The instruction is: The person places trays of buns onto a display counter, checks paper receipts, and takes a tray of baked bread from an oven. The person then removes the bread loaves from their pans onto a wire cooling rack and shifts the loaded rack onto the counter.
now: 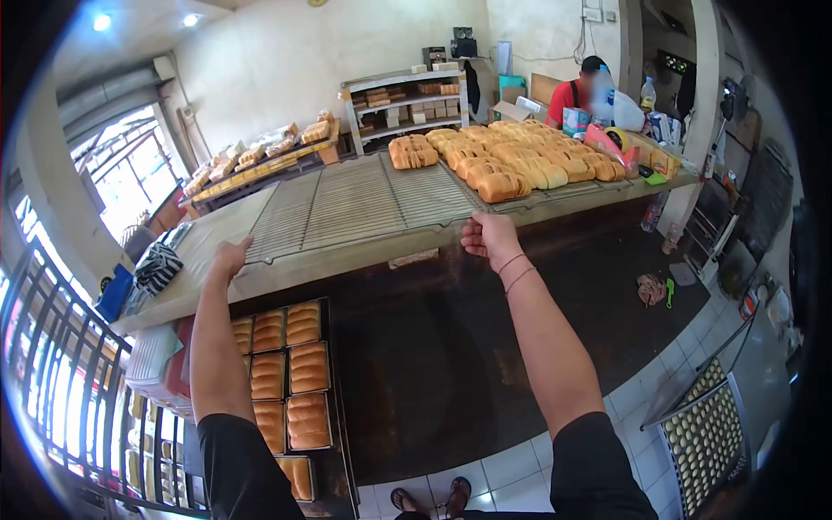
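A wire cooling rack (347, 204) lies on the long pale table in front of me. My left hand (230, 258) is closed at its front left corner, thumb side up. At the front edge, towards the right, my right hand (490, 238) has its fingers curled in at the rack's rim. Bare wires show between the two hands. Right of them, rows of golden bread loaves (507, 156) cover the far end of the racks, and a separate loaf (413, 152) sits at their left.
Below the table, filled loaf tins (309, 367) stand on a dark surface at my left. A striped bag (159, 269) rests on the table's left end. Shelves (407, 106) hold bread at the back. A person in a red top (563, 102) is behind the table. A tray of small rounds (706, 442) stands lower right.
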A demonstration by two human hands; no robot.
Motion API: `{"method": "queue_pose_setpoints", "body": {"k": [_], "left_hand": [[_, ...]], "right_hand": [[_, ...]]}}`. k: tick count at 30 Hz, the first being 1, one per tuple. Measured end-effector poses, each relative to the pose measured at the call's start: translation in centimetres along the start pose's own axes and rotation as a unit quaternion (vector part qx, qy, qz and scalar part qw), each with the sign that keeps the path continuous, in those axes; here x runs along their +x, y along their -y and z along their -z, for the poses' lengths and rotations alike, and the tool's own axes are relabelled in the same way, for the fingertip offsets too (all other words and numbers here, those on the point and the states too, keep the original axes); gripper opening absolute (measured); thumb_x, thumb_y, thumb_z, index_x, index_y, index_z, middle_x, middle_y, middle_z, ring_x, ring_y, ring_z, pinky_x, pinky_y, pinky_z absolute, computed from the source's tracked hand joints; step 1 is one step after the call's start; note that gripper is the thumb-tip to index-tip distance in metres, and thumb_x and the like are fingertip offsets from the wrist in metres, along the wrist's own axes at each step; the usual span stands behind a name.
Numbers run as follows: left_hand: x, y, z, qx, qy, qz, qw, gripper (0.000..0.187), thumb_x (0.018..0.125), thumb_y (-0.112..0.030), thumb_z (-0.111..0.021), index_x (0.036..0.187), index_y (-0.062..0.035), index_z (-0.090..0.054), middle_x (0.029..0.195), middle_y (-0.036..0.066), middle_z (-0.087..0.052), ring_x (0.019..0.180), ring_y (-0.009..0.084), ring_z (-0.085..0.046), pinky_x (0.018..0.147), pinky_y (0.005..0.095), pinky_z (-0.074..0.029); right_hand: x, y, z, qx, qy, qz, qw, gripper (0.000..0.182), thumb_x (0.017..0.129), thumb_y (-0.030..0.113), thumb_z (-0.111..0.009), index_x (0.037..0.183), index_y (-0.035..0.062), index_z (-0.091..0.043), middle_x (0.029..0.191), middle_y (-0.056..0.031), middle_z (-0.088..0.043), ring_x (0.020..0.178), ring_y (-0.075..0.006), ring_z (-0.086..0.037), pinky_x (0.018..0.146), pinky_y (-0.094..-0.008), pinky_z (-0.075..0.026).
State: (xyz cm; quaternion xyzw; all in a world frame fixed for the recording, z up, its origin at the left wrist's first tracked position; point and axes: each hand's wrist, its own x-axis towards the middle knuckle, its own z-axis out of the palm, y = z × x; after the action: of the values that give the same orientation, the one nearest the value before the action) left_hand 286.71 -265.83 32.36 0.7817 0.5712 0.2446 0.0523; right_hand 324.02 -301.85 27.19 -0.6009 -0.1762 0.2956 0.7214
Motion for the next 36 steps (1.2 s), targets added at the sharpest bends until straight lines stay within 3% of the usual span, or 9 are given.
{"method": "queue_pose_setpoints", "body": {"k": [5,11,17,22,25,27,29,33,36], "left_hand": [[0.6,1.6,0.6,-0.143,-0.021,0.008,0.989,0.067,0.089,-0.055,-0.059,0.082,0.0106,-0.068,0.075,0.021,-0.065,0.075,0.0326,-0.061,0.073,0.0408,-0.05],[-3.8,3.7,5.0,-0.153,-0.062,0.006,0.986,0.069,0.089,-0.058,-0.058,0.073,0.0082,-0.066,0.067,0.017,-0.06,0.065,0.0288,-0.055,0.068,0.0385,-0.047],[-18.3,6.4,11.3,-0.24,-0.074,0.003,0.968,0.067,0.093,-0.057,-0.056,0.064,0.0035,-0.06,0.058,0.008,-0.051,0.055,0.018,-0.044,0.058,0.0341,-0.042],[-32.4,10.8,14.3,-0.302,-0.036,0.037,0.952,0.046,0.096,-0.04,-0.06,0.067,-0.0039,-0.058,0.056,-0.001,-0.044,0.054,0.009,-0.038,0.052,0.0247,-0.033],[-39.2,15.3,13.3,-0.313,-0.018,0.059,0.948,0.043,0.097,-0.034,-0.061,0.066,-0.0051,-0.054,0.058,-0.003,-0.042,0.053,0.007,-0.035,0.051,0.0225,-0.03],[-43.8,16.2,12.6,-0.373,-0.02,0.068,0.925,0.039,0.096,-0.028,-0.063,0.066,-0.0062,-0.052,0.06,-0.003,-0.042,0.054,0.0058,-0.033,0.05,0.0211,-0.028],[-47.8,16.9,11.8,-0.409,0.009,0.069,0.91,0.034,0.094,-0.02,-0.065,0.066,-0.0062,-0.053,0.059,-0.003,-0.043,0.054,0.0057,-0.032,0.049,0.0215,-0.028],[-53.1,16.6,8.7,-0.425,0.04,0.038,0.904,0.032,0.092,-0.015,-0.068,0.066,-0.0057,-0.053,0.058,-0.003,-0.043,0.053,0.0065,-0.032,0.049,0.0219,-0.03],[-55.8,14.9,3.9,-0.422,0.067,0.033,0.903,0.033,0.091,-0.015,-0.069,0.064,-0.0047,-0.053,0.057,-0.003,-0.044,0.052,0.0073,-0.032,0.049,0.0225,-0.031]], "right_hand": [[1.4,-0.3,-1.7,0.046,0.025,0.027,0.998,0.025,0.096,0.025,-0.055,0.088,0.0028,-0.061,0.07,-0.0059,-0.062,0.053,-0.0148,-0.057,0.048,-0.0238,-0.045],[-3.9,1.5,-2.5,0.106,0.062,0.121,0.985,0.022,0.095,0.021,-0.054,0.086,0.0029,-0.061,0.068,-0.0056,-0.06,0.052,-0.0139,-0.054,0.048,-0.0231,-0.043],[-19.2,1.1,1.3,0.106,0.063,0.187,0.974,0.019,0.094,0.017,-0.053,0.084,0.0031,-0.061,0.066,-0.0053,-0.058,0.051,-0.0129,-0.051,0.048,-0.0224,-0.04],[-33.7,-3.2,4.2,0.089,0.029,0.182,0.979,0.018,0.096,0.017,-0.052,0.087,0.003,-0.058,0.066,-0.006,-0.056,0.051,-0.012,-0.049,0.047,-0.0221,-0.039],[-41.5,-6.6,6.0,0.075,-0.018,0.149,0.986,0.017,0.096,0.017,-0.051,0.086,0.0039,-0.057,0.066,-0.0059,-0.055,0.05,-0.0114,-0.048,0.046,-0.022,-0.039],[-45.7,-8.8,7.2,0.091,-0.098,0.146,0.98,0.016,0.095,0.016,-0.051,0.085,0.0044,-0.056,0.064,-0.0048,-0.054,0.049,-0.0115,-0.047,0.044,-0.0223,-0.039],[-49.2,-11.0,9.2,0.076,-0.105,0.131,0.983,0.015,0.095,0.016,-0.051,0.086,0.0046,-0.056,0.064,-0.0047,-0.053,0.049,-0.0115,-0.047,0.044,-0.0226,-0.039],[-53.0,-14.7,14.5,0.046,-0.12,0.115,0.985,0.012,0.095,0.015,-0.051,0.089,0.0054,-0.056,0.066,-0.0042,-0.052,0.048,-0.0117,-0.045,0.044,-0.0236,-0.039],[-52.6,-17.7,18.9,0.03,-0.184,0.071,0.98,0.013,0.093,0.015,-0.051,0.087,0.0054,-0.057,0.065,-0.0044,-0.053,0.048,-0.0128,-0.045,0.044,-0.0244,-0.039]]}}
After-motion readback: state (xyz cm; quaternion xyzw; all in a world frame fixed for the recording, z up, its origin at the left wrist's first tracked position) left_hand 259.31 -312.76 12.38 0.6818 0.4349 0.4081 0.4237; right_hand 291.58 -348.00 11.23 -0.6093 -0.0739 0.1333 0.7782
